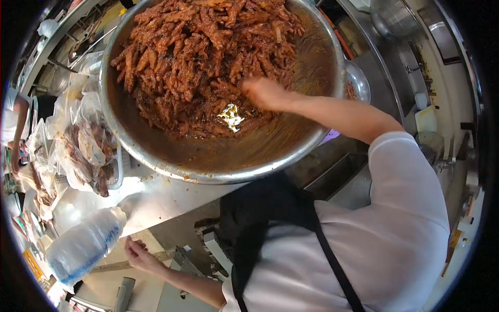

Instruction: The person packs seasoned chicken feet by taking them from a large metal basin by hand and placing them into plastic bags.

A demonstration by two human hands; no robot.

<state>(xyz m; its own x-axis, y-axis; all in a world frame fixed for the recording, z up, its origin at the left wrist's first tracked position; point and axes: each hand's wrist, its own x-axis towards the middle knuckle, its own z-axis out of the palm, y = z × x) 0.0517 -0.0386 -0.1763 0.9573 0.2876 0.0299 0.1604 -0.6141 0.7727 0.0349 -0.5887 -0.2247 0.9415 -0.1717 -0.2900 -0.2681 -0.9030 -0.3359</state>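
A big metal bowl holds a heap of reddish-brown, sauce-coated chicken feet. My right hand is inside the bowl, against the lower right of the heap. Its fingers are curled in, slightly blurred, and what they hold, if anything, is hidden. A bright golden, shiny patch shows on the food just left of and below this hand; I cannot tell whether it is foil or glare. My left hand hangs by the table's front edge, fingers loosely bent and apart, holding nothing visible. Close to it lies a clear plastic bag bundle with blue print.
Left of the bowl, clear plastic bags with brownish contents stand in a pale basket on the metal table. A smaller metal bowl sits behind the big one's right rim. Another person's arm shows at far left.
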